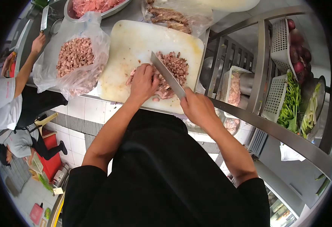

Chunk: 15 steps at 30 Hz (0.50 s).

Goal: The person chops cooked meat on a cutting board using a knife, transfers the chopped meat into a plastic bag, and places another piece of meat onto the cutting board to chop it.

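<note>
A white cutting board (130, 41) lies on the counter before me. My right hand (197, 106) is wrapped round the handle of a broad-bladed knife (166, 73), whose blade slants up and left across the meat. My left hand (144, 85) presses with curled fingers on pieces of pale pink meat (164, 92), just left of the blade. Small diced meat (180, 67) is heaped to the right of the blade. The fingertips of my left hand and the meat beneath them are partly hidden.
Left of the board stands a plastic bag of diced meat (75, 56); behind it, a metal bowl (111, 8) of meat. Bagged meat strips (169, 17) lie behind the board. A metal rack (257, 117) with vegetable baskets is at right. Two people (7, 100) (20, 143) are at left, one holding a knife (44, 18).
</note>
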Each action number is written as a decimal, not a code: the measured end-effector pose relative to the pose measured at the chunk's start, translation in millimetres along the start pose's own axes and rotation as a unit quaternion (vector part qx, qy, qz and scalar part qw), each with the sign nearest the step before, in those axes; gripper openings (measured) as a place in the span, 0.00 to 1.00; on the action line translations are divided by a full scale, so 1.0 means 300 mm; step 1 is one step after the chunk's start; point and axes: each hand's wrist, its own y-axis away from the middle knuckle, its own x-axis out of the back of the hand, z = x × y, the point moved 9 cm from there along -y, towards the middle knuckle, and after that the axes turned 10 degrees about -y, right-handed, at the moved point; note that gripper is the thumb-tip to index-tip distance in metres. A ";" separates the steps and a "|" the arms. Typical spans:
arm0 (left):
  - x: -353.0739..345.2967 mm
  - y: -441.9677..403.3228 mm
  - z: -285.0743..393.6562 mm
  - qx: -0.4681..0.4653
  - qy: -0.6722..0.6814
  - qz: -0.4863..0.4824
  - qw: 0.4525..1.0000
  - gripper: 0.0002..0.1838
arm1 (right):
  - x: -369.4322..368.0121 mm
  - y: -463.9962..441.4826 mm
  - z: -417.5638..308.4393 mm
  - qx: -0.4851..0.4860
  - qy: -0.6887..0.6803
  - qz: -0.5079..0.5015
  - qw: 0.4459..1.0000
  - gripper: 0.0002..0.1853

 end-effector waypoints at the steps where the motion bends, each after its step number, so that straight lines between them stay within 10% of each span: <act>1: -0.007 0.004 -0.007 0.003 -0.001 -0.001 1.000 0.12 | -0.028 0.024 0.025 -0.025 0.013 -0.021 0.999 0.12; 10: -0.048 0.014 -0.045 0.035 0.000 -0.085 0.996 0.12 | -0.101 -0.328 -0.051 0.063 -0.020 0.063 0.996 0.14; 15: 0.065 0.078 0.136 -0.086 -0.051 -0.064 0.993 0.38 | 0.057 -0.212 -0.006 0.056 -0.060 0.115 0.990 0.14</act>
